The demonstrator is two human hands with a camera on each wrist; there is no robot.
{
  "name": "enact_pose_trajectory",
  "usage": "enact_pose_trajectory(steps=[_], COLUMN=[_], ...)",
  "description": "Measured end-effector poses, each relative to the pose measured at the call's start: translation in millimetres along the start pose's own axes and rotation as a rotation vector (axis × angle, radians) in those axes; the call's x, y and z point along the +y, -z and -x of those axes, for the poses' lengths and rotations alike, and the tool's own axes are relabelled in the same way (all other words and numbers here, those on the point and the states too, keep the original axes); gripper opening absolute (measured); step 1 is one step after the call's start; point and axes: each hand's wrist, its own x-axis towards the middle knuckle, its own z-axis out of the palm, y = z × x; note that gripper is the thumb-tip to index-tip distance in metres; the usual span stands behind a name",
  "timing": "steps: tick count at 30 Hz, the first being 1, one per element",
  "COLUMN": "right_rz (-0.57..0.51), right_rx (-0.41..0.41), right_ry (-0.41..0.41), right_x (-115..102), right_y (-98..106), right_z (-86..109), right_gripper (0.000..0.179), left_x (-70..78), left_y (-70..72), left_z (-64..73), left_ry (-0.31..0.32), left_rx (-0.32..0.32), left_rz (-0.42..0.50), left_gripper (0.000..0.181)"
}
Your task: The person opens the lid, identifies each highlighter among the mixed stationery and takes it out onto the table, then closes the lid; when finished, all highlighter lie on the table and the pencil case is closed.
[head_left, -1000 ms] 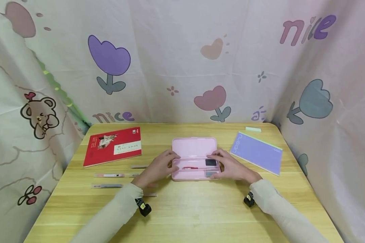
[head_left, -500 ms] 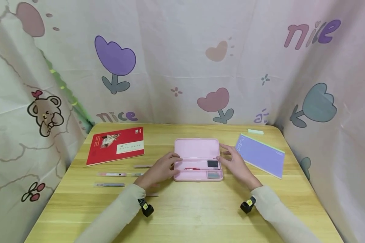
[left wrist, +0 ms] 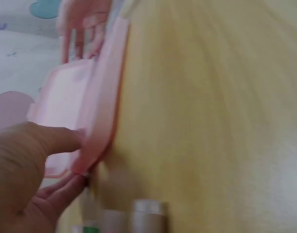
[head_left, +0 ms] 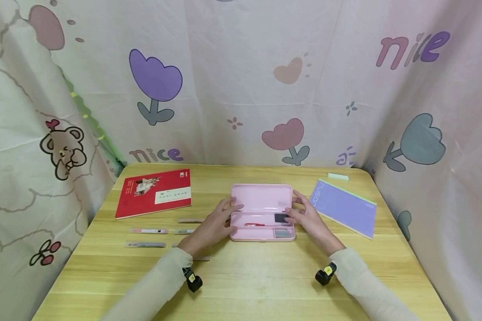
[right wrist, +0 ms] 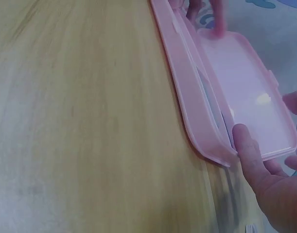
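A pink pencil case (head_left: pixel 261 197) lies with its lid tipped back on the table. Inside it are a red pen (head_left: pixel 254 224), a dark block (head_left: pixel 280 218) and a grey-blue block (head_left: pixel 282 233) in the small front-right compartment. At the case's left end, my left hand (head_left: pixel 213 224) grips the side, thumb at the front and fingers near the hinge. My right hand (head_left: pixel 311 222) is at the right end with its fingers spread. Its thumb touches the case's corner by the hinge, while other fingers reach along the lid's right edge.
Several pens, among them a pink one (head_left: pixel 148 231) and a grey one (head_left: pixel 146 244), lie left of the case, some partly behind my left arm. A red book (head_left: pixel 154 192) is at the back left. A purple notebook (head_left: pixel 344 207) and a pale green bar (head_left: pixel 338 177) are at the right.
My right hand has moved from the right side of the case's base back towards the lid's right edge. My left hand stays at the left end.
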Motion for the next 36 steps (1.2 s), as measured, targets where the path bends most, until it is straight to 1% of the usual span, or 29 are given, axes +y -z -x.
enact_pose_trajectory(steps=[4,7,8,10,12,15,16,18,20,21,23,26,28,31,33,36], right_rz=[-0.029,-0.05,-0.061,-0.089,-0.104,-0.083,-0.065,0.003,0.084,0.133,0.225,0.326,0.355,0.381,0.397,0.415], right_rx=[0.014,0.043,0.05,0.054,0.052,0.059,0.057,0.051,0.026,0.007,-0.033,-0.098,-0.14,-0.191,-0.207,-0.211], right_ry=[0.013,0.002,-0.005,-0.02,-0.029,-0.035,-0.028,-0.021,-0.01,0.0,0.022,0.098,0.155,0.218,0.24,0.251], right_x=[0,1,1,0,-2,-4,-4,-4,-2,-1,3,10,14,18,19,19], right_y=[-2,-3,-3,-3,-2,1,2,5,8,9,12,16,17,18,18,18], right_z=[1.0,1.7,1.9,2.5,3.9,6.1,7.0,9.6,13.2,15.6,21.0,28.0,31.0,32.6,32.5,32.0], right_gripper=[0.084,0.072,0.067,0.058,0.059,0.067,0.067,0.067,0.062,0.059,0.049,0.039,0.039,0.046,0.048,0.048], left_x=[-1.9,-1.0,-0.6,0.9,2.2,4.2,4.8,6.8,9.3,10.0,11.4,11.5,11.7,10.6,9.3,8.2], left_y=[-5.7,-8.0,-8.4,-8.4,-7.7,-6.7,-6.6,-5.9,-5.7,-6.2,-8.0,-12.5,-14.9,-17.3,-18.2,-18.1], left_z=[2.3,2.8,3.0,4.2,6.6,11.1,12.4,15.6,19.1,20.2,22.0,22.3,22.7,23.6,24.1,24.4], left_ry=[-0.047,-0.058,-0.058,-0.038,-0.009,0.027,0.026,0.033,0.039,0.04,0.046,0.039,0.035,0.032,0.026,0.007], left_rx=[0.1,0.144,0.15,0.139,0.104,0.052,0.041,0.035,0.044,0.049,0.054,0.051,0.047,0.049,0.051,0.051], left_rz=[0.013,0.048,0.059,0.095,0.145,0.244,0.285,0.346,0.382,0.385,0.369,0.309,0.269,0.218,0.189,0.165], left_gripper=[0.081,0.093,0.097,0.103,0.105,0.097,0.091,0.074,0.054,0.045,0.032,0.022,0.016,0.012,0.013,0.014])
